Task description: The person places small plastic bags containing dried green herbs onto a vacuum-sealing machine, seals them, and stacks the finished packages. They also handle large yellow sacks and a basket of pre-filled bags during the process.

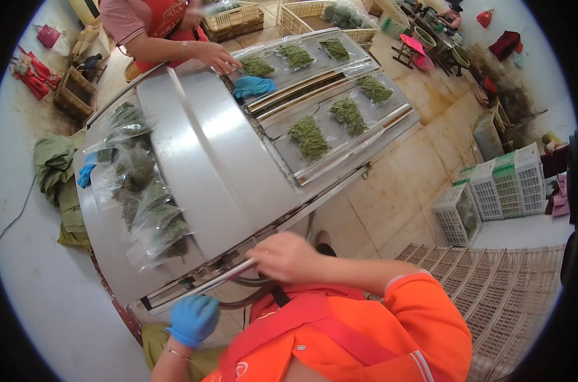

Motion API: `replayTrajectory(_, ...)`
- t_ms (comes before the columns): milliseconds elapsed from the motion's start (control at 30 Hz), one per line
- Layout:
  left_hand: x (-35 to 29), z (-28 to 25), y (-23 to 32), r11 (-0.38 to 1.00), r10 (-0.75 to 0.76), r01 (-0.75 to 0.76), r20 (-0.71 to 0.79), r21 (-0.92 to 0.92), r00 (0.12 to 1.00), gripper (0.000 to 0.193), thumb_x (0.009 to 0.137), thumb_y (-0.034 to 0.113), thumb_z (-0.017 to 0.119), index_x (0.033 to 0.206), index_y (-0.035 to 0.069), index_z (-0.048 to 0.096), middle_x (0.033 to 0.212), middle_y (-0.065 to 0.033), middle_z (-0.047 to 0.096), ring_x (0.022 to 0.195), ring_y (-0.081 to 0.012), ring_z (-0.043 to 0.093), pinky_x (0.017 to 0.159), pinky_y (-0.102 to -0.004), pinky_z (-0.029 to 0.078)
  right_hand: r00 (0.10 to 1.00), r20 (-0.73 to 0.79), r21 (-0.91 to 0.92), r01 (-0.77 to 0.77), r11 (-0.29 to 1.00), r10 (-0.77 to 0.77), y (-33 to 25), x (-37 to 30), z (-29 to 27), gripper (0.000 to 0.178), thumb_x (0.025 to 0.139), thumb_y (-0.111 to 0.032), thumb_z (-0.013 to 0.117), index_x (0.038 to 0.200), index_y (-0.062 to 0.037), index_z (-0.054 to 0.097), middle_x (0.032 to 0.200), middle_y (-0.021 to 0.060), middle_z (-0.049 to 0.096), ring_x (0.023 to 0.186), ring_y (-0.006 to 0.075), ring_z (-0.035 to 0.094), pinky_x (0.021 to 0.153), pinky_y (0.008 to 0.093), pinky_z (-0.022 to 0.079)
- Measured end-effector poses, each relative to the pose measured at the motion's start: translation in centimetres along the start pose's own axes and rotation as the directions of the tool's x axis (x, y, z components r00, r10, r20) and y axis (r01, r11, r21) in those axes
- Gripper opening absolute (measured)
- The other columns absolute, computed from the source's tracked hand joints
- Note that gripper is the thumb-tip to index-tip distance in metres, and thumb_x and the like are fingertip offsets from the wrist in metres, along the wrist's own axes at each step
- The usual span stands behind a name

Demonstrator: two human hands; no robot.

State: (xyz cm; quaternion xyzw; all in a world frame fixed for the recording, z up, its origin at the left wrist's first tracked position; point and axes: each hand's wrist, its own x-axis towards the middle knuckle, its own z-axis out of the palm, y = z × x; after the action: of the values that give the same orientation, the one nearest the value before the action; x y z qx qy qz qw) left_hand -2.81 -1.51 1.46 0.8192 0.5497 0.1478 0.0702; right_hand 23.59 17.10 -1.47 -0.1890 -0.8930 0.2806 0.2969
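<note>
My left hand [195, 318], in a blue glove, has its fingers curled in just below the near left edge of a steel packing machine [219, 153]. Whatever lies inside that hand is hidden. A pale metal bar [203, 280] runs along this edge. At the bar's right end is my bare right hand [286, 258], fingers bent and blurred by motion; its grip is unclear. Clear bags of green herbs [158, 219] lie on the machine's left side. Flatter herb packs [309, 138] rest in rows on the right bed, beside a blue glove or cloth [254, 86].
Across the machine, a co-worker's hand [216, 57] reaches toward the far packs. White crates [493, 184] stand to the right on the tiled floor, above a slatted brown rack [493, 299]. Cream baskets [235, 19] are at the back. Dark hoses [251, 299] hang beneath the near edge.
</note>
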Motion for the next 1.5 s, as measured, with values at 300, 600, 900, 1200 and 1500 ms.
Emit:
replayTrajectory(300,29.4,13.2,10.6,0.786,-0.440,0.413,0.052,-0.460,0.896,0.056,0.085,0.028,0.073,0.129,-0.001,0.054,0.121,-0.0211,0.059,0.111,-0.0357,0.059,0.098,-0.0411,0.046,0.869,-0.199,-0.130,-0.482,0.866,0.453,16.0,-14.0,-18.9,0.023,0.082,-0.013,0.069,0.104,-0.0078,0.066,0.098,0.0111,0.066,0.087,0.0320,0.064,0.077,0.0417,0.051)
replayTrajectory(600,42.3,22.5,3.6,0.259,-0.874,0.855,0.268,-0.449,0.405,0.096,0.082,0.059,0.069,0.139,-0.013,0.039,0.134,-0.0329,0.052,0.127,-0.0405,0.051,0.106,-0.0429,0.040,0.763,-0.248,-0.229,-0.645,0.729,0.597,35.8,-7.2,-22.7,0.060,0.081,-0.035,0.074,0.127,-0.0029,0.053,0.123,0.0187,0.058,0.116,0.0370,0.053,0.096,0.0462,0.044)
replayTrajectory(900,43.8,26.4,1.3,-0.293,-0.812,0.617,0.531,-0.730,0.242,0.081,0.076,0.030,0.084,0.135,-0.010,0.046,0.133,-0.0214,0.053,0.118,-0.0269,0.053,0.099,-0.0374,0.042,0.478,0.244,-0.044,-0.864,0.502,0.844,41.7,-2.9,-22.6,0.101,0.053,-0.056,0.088,0.122,0.0075,0.051,0.119,0.0242,0.064,0.107,0.0378,0.063,0.092,0.0396,0.050)
replayTrajectory(1200,54.9,25.2,4.1,-0.403,-0.698,0.403,0.561,-0.821,0.444,0.048,0.083,0.017,0.077,0.122,-0.003,0.055,0.120,-0.0107,0.060,0.108,-0.0180,0.055,0.093,-0.0323,0.044,0.620,0.074,-0.144,-0.769,0.623,0.781,44.4,-1.0,-35.5,0.090,0.055,-0.056,0.088,0.115,0.0058,0.062,0.121,0.0196,0.051,0.115,0.0344,0.051,0.096,0.0399,0.045)
replayTrajectory(1500,65.3,31.2,8.6,-0.857,-0.421,0.090,0.792,-0.507,0.443,0.054,0.091,0.034,0.064,0.138,0.012,0.051,0.134,-0.0071,0.058,0.119,-0.0277,0.056,0.105,-0.0435,0.043,0.490,0.297,0.436,-0.833,0.340,0.820,55.8,-7.0,-37.4,0.105,0.058,-0.052,0.091,0.130,0.0140,0.051,0.141,0.0243,0.036,0.134,0.0336,0.038,0.111,0.0381,0.035)
